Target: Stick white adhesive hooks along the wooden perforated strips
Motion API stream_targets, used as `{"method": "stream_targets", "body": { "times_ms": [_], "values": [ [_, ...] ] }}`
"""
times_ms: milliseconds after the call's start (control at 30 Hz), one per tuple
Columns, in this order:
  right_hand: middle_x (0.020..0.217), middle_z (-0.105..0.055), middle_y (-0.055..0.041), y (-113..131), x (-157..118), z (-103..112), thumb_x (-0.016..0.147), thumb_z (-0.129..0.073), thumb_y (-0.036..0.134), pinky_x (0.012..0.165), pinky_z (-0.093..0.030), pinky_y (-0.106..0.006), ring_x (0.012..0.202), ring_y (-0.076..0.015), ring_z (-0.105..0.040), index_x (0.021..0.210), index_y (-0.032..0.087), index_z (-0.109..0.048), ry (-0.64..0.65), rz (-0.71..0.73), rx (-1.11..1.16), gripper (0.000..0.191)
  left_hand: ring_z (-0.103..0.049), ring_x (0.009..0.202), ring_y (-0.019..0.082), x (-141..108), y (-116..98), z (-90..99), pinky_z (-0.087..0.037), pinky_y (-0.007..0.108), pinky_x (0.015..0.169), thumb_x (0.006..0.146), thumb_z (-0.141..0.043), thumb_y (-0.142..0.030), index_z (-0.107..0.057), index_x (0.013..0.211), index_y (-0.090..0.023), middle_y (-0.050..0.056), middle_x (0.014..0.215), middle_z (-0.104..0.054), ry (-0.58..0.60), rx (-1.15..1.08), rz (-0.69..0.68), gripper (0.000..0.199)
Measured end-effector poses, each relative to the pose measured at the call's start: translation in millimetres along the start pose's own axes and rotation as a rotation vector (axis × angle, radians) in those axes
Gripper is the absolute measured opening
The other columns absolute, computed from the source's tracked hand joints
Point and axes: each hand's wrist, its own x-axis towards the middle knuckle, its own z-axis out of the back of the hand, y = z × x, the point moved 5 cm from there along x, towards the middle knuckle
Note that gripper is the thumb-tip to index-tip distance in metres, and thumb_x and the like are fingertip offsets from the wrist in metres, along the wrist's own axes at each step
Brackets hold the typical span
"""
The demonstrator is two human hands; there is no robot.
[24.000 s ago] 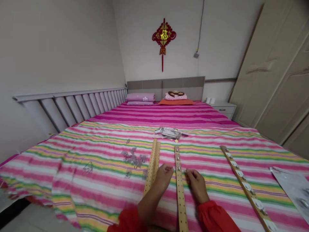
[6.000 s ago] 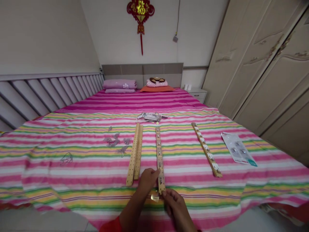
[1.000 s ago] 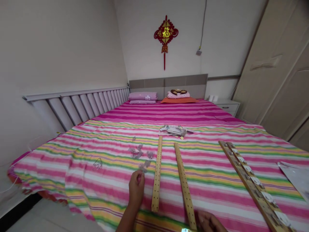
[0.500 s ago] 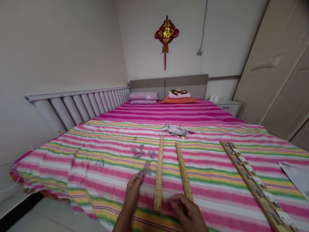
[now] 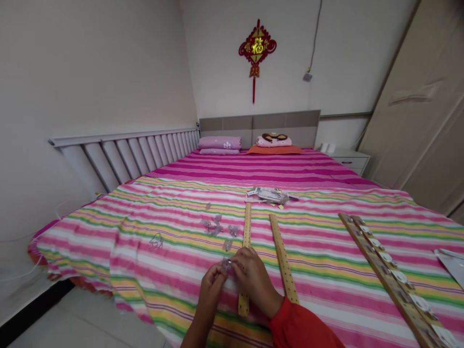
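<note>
A small clear plastic bag (image 5: 226,264) with something shiny in it is pinched between both hands. My left hand (image 5: 212,281) grips its left side, fingers closed. From the right, my right hand (image 5: 253,278) closes on the other side, its wrist in a red sleeve. Beneath the right hand runs a perforated wooden strip (image 5: 243,303); a second perforated strip (image 5: 283,258) lies just to the right. Beyond the hands are several more small bags, among them one bag (image 5: 227,245) close by, another bag (image 5: 233,230) and a cluster of bags (image 5: 213,225).
A wooden board with white round pieces (image 5: 389,285) lies at the right. Larger plastic packets (image 5: 270,195) rest past the strips' far ends. Thin wire-like loops (image 5: 156,241) lie at the left on the striped sheet (image 5: 174,285). A white packet (image 5: 449,263) is at the far right.
My right hand has moved left from beside the right strip to the small bag and taken hold of it. My left hand has lifted the bag nearer. The view has shifted slightly.
</note>
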Motion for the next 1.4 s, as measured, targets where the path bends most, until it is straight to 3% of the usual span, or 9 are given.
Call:
{"method": "stream_targets", "body": {
  "times_ms": [300,433,500,600,667,867,1033,1167,1400],
  "values": [
    [0.078,-0.059,-0.0035,-7.0,7.7,-18.4,0.079,-0.052,0.004,0.073,-0.039,-0.028,0.080,-0.0187,-0.052,0.068,0.019,-0.060,0.088,0.002,-0.182,0.020,-0.061,0.084,0.021,0.8,-3.0,5.5,-0.044,0.029,0.077,0.069,-0.067,-0.036,-0.056,0.062,-0.018,0.005,0.084,-0.068,-0.005,0.050,-0.054,0.022],
    [0.071,-0.056,-0.0015,-10.2,12.1,-23.3,0.076,-0.051,0.002,0.069,-0.037,-0.027,0.075,-0.0170,-0.051,0.062,0.019,-0.054,0.092,0.012,-0.139,0.022,-0.061,0.088,0.023,0.5,-1.6,8.9,-0.044,0.030,0.078,0.070,-0.066,-0.035,-0.055,0.063,-0.018,0.007,0.090,-0.069,0.008,0.059,-0.052,0.020],
    [0.068,-0.054,-0.0001,-13.7,15.0,-25.2,0.072,-0.052,0.002,0.068,-0.037,-0.026,0.072,-0.0161,-0.051,0.059,0.019,-0.051,0.084,0.000,-0.078,0.022,-0.060,0.082,0.021,0.2,0.0,12.9,-0.044,0.028,0.074,0.069,-0.066,-0.034,-0.055,0.062,-0.018,0.006,0.086,-0.069,-0.012,0.064,-0.041,0.020],
    [0.065,-0.051,0.0016,-22.6,19.8,-27.9,0.068,-0.052,0.002,0.063,-0.036,-0.024,0.067,-0.0145,-0.050,0.056,0.019,-0.050,0.050,-0.054,0.034,0.021,-0.054,0.064,0.014,-0.6,4.8,19.8,-0.040,0.026,0.063,0.066,-0.067,-0.033,-0.052,0.057,-0.017,0.004,0.082,-0.070,-0.056,0.037,0.021,0.023],
    [0.063,-0.050,0.0022,-29.7,22.8,-29.5,0.068,-0.051,0.004,0.060,-0.035,-0.023,0.062,-0.0133,-0.049,0.055,0.019,-0.050,0.016,-0.089,0.092,0.020,-0.054,0.062,0.013,-2.0,8.5,23.6,-0.039,0.025,0.061,0.064,-0.068,-0.035,-0.053,0.058,-0.017,0.005,0.086,-0.071,-0.094,-0.013,0.102,0.024],
    [0.059,-0.052,0.0018,-48.1,26.8,-31.0,0.074,-0.053,0.019,0.057,-0.036,-0.024,0.059,-0.0144,-0.050,0.057,0.019,-0.053,-0.075,-0.157,0.145,0.017,-0.065,0.089,0.018,-9.7,4.6,25.9,-0.045,0.023,0.066,0.060,-0.074,-0.032,-0.068,0.079,-0.017,0.008,0.096,-0.071,-0.237,-0.271,0.379,0.025],
    [0.061,-0.057,0.0007,-44.8,15.2,-24.0,0.075,-0.052,0.024,0.054,-0.038,-0.025,0.058,-0.0153,-0.051,0.069,0.018,-0.061,-0.160,-0.193,0.261,0.012,-0.063,0.059,0.007,-16.3,-12.5,12.8,-0.040,0.014,0.048,0.073,-0.065,-0.014,-0.065,0.073,-0.013,0.002,0.068,-0.069,-0.303,-0.552,0.597,0.001],
    [0.061,-0.061,-0.0005,-35.0,-8.0,-17.4,0.070,-0.061,0.030,0.056,-0.043,-0.027,0.059,-0.0163,-0.054,0.069,0.018,-0.065,-0.180,-0.303,0.541,0.013,-0.061,0.052,0.006,-22.4,-26.9,-9.1,-0.043,0.012,0.044,0.085,-0.053,-0.009,-0.061,0.076,-0.011,0.002,0.066,-0.068,-0.235,-0.773,0.742,0.013],
    [0.065,-0.069,-0.0050,-33.3,-53.2,-11.5,0.055,-0.080,0.043,0.061,-0.049,-0.031,0.063,-0.0202,-0.062,0.067,0.016,-0.069,-0.270,-0.561,0.894,0.031,-0.062,0.051,0.004,-34.9,-32.4,-52.6,-0.041,0.010,0.041,0.092,-0.044,-0.011,-0.060,0.084,-0.009,0.003,0.067,-0.068,-0.180,-0.940,0.803,0.019]
  ]
}}
